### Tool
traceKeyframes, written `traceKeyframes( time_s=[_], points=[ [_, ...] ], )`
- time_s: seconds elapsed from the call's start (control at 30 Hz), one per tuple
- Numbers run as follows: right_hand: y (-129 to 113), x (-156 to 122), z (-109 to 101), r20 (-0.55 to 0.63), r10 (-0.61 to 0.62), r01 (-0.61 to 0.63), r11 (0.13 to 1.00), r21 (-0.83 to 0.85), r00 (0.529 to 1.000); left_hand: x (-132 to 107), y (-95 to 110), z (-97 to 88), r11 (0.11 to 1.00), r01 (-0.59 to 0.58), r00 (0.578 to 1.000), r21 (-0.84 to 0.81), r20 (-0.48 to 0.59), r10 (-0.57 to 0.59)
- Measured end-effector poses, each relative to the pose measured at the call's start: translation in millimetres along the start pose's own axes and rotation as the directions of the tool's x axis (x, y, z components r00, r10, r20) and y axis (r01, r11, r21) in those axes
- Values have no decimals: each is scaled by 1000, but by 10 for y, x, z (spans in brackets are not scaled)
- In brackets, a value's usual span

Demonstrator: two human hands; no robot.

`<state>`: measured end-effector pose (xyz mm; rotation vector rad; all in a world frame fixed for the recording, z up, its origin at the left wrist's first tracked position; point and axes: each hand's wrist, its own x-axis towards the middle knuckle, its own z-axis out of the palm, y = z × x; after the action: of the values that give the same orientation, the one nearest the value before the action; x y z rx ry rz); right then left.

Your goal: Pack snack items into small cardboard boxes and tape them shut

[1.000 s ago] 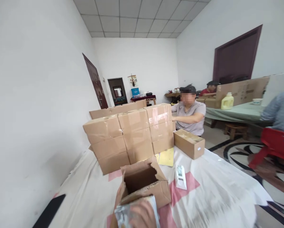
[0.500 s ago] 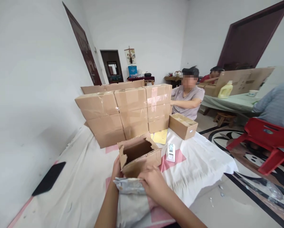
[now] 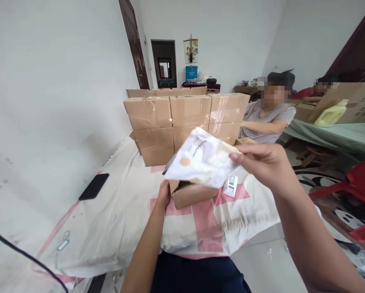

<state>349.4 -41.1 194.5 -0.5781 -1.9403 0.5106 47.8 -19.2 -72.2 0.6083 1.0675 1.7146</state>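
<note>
My right hand [image 3: 261,162] pinches the right corner of a flat white packet [image 3: 197,162] with dark lettering and an orange dot. The packet is held up, tilted, over a small open cardboard box [image 3: 194,195] and covers most of its mouth. My left hand [image 3: 164,194] grips the left side of that box, its fingertips partly hidden by the cardboard. Just right of the box lies a small white device with a display [image 3: 230,186].
Taped cardboard boxes [image 3: 152,138] stand stacked behind, on the cloth-covered table [image 3: 124,211]. A black flat object [image 3: 94,186] lies at the left edge. A person [image 3: 269,116] sits beyond the stack; a red chair [image 3: 357,183] stands at the right.
My right hand has lifted the packet from in front of the box to above it, showing its white printed face. My left hand stays at the box. The view has turned rightward-shifting the scene.
</note>
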Motion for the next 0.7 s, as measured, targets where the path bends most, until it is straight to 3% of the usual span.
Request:
traceKeyframes(
  time_s=[0.07, 0.13, 0.2, 0.3, 0.37, 0.47, 0.53, 0.6, 0.7],
  points=[
    [155, 254, 133, 51, -44, 46, 998, -44, 998, 26, -13, -10, 1000, -6, 1000, -16, 17, 6],
    [413, 411, 368, 195, -55, 68, 996, -60, 979, 48, -23, -17, 1000, -13, 999, -24, 31, 14],
    [723, 451, 647, 378, -49, 82, 994, -73, 925, 73, -40, -24, 999, -27, 999, -27, 38, 28],
    [1133, 359, 987, 640, 9, 128, 977, -168, 769, 120, -83, -40, 999, -46, 998, -27, 52, 47],
    [1304, 284, 1091, 752, 85, 124, 968, -217, 653, 150, -119, -56, 999, -46, 997, -22, 67, 47],
    [1405, 248, 1080, 842, 183, 87, 961, -262, 508, 182, -170, -84, 999, -38, 996, -10, 80, 39],
    [1400, 263, 1021, 871, 213, 102, 953, -285, 443, 192, -193, -102, 999, -38, 996, -1, 79, 38],
    [1363, 279, 961, 871, 248, 142, 932, -334, 423, 195, -207, -115, 999, -42, 996, 6, 78, 41],
    [1290, 271, 896, 802, 324, 197, 860, -470, 501, 194, -214, -120, 999, -49, 996, 20, 76, 48]
  ],
)
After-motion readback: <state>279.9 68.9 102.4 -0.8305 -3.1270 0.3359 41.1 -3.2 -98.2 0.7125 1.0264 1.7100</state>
